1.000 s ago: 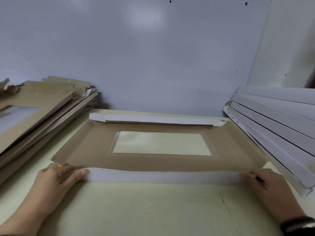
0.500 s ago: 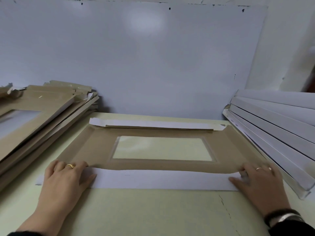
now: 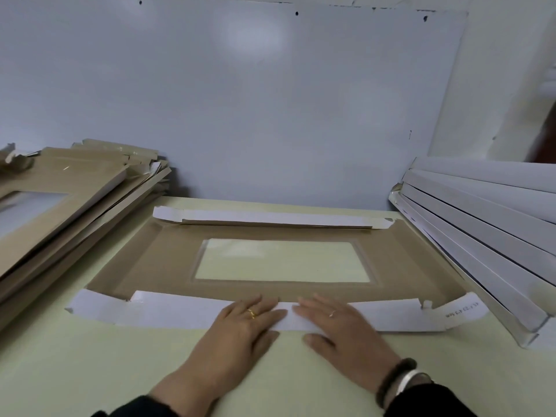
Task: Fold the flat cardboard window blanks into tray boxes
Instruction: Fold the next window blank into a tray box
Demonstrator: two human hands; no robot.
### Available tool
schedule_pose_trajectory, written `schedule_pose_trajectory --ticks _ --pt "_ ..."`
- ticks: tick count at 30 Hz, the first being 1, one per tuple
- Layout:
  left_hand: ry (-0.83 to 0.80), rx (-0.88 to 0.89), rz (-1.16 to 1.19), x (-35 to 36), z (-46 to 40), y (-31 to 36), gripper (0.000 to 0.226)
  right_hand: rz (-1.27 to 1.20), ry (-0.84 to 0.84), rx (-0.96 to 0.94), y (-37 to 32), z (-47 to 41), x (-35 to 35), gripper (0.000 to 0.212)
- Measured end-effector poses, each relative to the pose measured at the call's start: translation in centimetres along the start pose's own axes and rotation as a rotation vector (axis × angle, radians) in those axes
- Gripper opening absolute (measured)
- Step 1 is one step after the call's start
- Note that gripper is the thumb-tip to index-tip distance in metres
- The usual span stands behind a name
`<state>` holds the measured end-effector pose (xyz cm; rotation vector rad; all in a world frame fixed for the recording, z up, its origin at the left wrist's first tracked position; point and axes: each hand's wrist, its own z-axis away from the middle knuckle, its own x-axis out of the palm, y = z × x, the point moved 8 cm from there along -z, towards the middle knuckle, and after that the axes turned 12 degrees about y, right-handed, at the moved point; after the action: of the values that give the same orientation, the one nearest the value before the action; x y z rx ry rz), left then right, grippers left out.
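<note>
Head view: brown cardboard window blank [image 3: 150, 266] lies flat mid-table, its near white flap [image 3: 180, 311] folded toward the person. Left hand [image 3: 243, 323] and right hand [image 3: 340, 326] press that flap, fingers straight. Blank stack [image 3: 60, 200] left; white folded boxes [image 3: 481, 236] right.

A pale blue-grey wall panel [image 3: 240, 109] fills the back of the view, smooth and faintly glossy, with a soft round patch of reflected light [image 3: 249, 37] high up near the middle; a few small dark marks dot its top edge, and another sits lower towards its right side. To the right of the panel's slanting edge runs a lighter, off-white wall [image 3: 493, 85]; a dark reddish-brown strip shows at the far right edge. Below, a pale yellow-green tabletop [image 3: 90, 371] meets the wall, its surface matte and evenly lit.
</note>
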<state>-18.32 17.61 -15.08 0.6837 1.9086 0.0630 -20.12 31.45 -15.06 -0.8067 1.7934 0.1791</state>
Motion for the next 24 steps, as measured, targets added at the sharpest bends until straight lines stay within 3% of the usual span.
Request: schedule_pose_trajectory --ticks 4,11,18,24 --pt "-0.050 -0.027 -0.039 0.5 0.0 -0.8 0.049 -0.048 -0.027 0.035 0.5 -0.1 0.8 0.048" --pt "0.056 -0.207 0.039 -4.0 2.1 -6.8 0.049 -0.049 0.001 0.125 5.7 2.1 -2.2 0.047" --pt "0.137 -0.388 0.074 -7.8 4.5 -11.6 0.045 -0.061 0.120 0.261 9.7 4.7 -5.6 0.040" --pt "0.148 -0.440 0.058 -8.7 5.3 -13.1 0.035 0.128 0.259 0.221 9.5 4.9 -7.2 0.021"
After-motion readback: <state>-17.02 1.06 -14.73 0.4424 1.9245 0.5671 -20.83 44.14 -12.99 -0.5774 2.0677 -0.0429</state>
